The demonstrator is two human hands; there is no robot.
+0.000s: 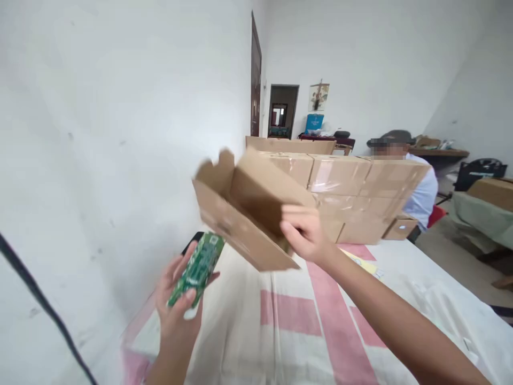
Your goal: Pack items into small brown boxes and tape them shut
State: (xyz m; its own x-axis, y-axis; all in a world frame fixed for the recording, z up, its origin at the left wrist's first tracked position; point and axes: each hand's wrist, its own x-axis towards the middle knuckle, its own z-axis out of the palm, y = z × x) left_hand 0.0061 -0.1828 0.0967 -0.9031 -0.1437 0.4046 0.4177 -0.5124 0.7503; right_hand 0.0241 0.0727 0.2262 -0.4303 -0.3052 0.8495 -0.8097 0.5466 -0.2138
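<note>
My left hand [176, 310] grips a green printed box [198, 267], small and narrow, with a pale square mark near its top end. Thumb and fingers wrap its lower part. My right hand [308, 235] is closed on the near right edge of an open cardboard box [248, 230], which is tilted in the air over the bed-like surface. Its flaps stand up on the left, and its inside is shaded; I cannot tell whether anything lies in it. The green box is just below and left of the cardboard box.
Stacked taped cartons [340, 176] stand along the far side of the cloth-covered surface [296, 315]. A person [420, 182] in a hat sits behind them at the right. A white wall [100, 133] rises close on the left, with a dark cable [44, 305] before it.
</note>
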